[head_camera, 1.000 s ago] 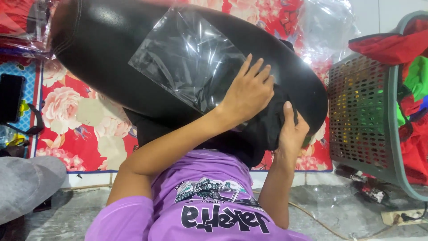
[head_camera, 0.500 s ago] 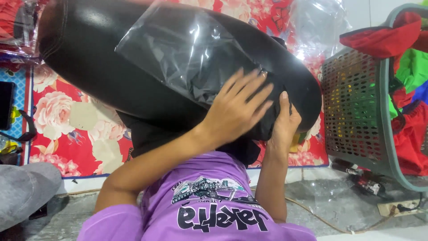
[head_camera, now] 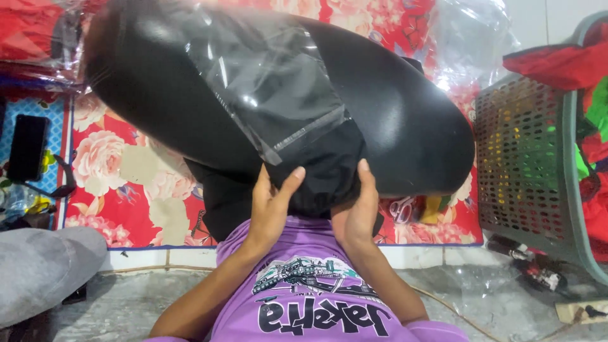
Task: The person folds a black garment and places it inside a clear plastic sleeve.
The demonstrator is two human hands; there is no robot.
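A large glossy black cushion-like object (head_camera: 392, 114) lies across my lap and over the floral mat. On top of it rests a clear plastic bag (head_camera: 266, 95) with dark black cloth (head_camera: 320, 168) partly inside it. My left hand (head_camera: 272, 202) grips the near edge of the black cloth, thumb up. My right hand (head_camera: 360, 209) holds the same cloth edge just to the right. Both hands sit close together at the near end of the bag.
A red floral mat (head_camera: 126, 183) covers the floor beyond. A grey plastic laundry basket (head_camera: 538, 171) with red and green clothes stands at the right. A black phone (head_camera: 26, 147) lies at the left. More clear plastic (head_camera: 468, 38) lies at the back right.
My left hand came off the top of the cushion and dropped to the cloth's near edge. Both hands now hold the cloth side by side. The plastic bag shifted toward the middle.
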